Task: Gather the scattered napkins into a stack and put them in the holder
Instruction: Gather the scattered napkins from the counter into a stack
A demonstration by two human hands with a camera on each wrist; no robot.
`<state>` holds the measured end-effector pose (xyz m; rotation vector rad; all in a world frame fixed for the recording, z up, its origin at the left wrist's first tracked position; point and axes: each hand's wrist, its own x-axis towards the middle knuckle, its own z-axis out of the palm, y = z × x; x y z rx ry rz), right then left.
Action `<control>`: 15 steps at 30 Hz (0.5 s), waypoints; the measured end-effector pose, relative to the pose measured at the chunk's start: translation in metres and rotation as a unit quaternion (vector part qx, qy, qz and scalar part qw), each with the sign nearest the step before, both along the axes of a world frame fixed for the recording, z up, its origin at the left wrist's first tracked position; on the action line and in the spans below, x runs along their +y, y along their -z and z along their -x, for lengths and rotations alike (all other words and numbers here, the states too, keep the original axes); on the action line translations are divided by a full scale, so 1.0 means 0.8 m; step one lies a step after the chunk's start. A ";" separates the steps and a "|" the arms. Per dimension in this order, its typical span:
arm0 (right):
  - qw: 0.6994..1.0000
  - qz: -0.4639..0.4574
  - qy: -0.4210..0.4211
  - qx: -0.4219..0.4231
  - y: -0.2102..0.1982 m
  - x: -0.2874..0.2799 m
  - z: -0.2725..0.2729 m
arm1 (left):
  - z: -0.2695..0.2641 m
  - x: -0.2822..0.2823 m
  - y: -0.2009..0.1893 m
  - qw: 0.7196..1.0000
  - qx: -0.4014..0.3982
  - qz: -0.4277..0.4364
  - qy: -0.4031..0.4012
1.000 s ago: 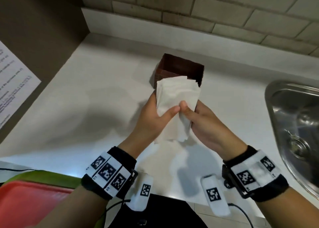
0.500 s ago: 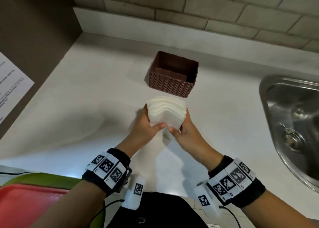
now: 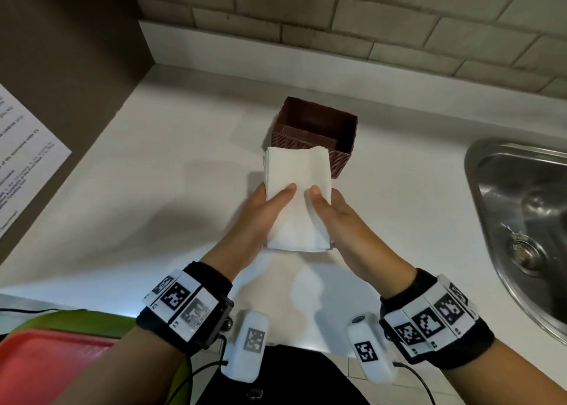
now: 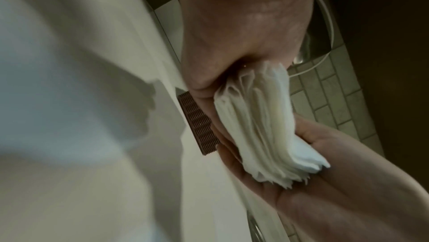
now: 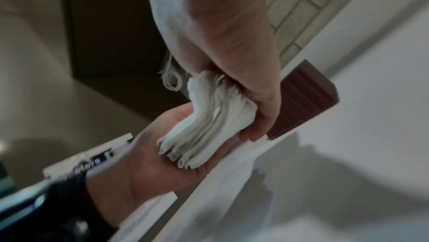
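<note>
A stack of white napkins [image 3: 296,196] is held upright above the white counter [image 3: 153,190], just in front of the brown woven holder [image 3: 316,128]. My left hand [image 3: 264,211] grips its left side with the thumb across the front, and my right hand [image 3: 331,211] grips its right side the same way. The other fingers are hidden behind the stack. The wrist views show the layered napkin edges [image 4: 262,123] [image 5: 209,121] pressed between both palms, with the holder [image 4: 197,123] [image 5: 304,99] close behind. The holder's inside looks empty.
A steel sink [image 3: 521,220] is sunk into the counter at the right. A tiled wall [image 3: 337,21] runs behind the holder. A brown panel with a printed sheet [image 3: 24,159] stands at the left. A red tray on a green one [image 3: 46,364] lies at the near left.
Half a second ago the stack was tipped with its edges showing, lower and nearer me. Both hands have turned it upright, flat face toward me, and moved it close to the holder.
</note>
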<state>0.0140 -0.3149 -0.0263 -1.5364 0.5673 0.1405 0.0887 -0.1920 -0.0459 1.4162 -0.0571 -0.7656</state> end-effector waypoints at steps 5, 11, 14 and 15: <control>1.000 -0.020 -0.009 -0.005 0.002 -0.001 0.004 | 0.004 0.002 0.004 0.998 -0.032 -0.022 -0.051; 0.996 0.035 -0.078 0.006 0.007 -0.014 0.010 | 0.001 0.003 0.005 0.994 -0.005 0.005 -0.108; 0.994 0.068 -0.084 0.010 0.003 -0.028 0.011 | -0.012 0.007 0.007 0.984 -0.005 0.021 -0.177; 0.997 0.051 -0.052 0.000 0.003 -0.031 0.011 | -0.016 0.008 0.007 0.980 -0.002 0.029 -0.199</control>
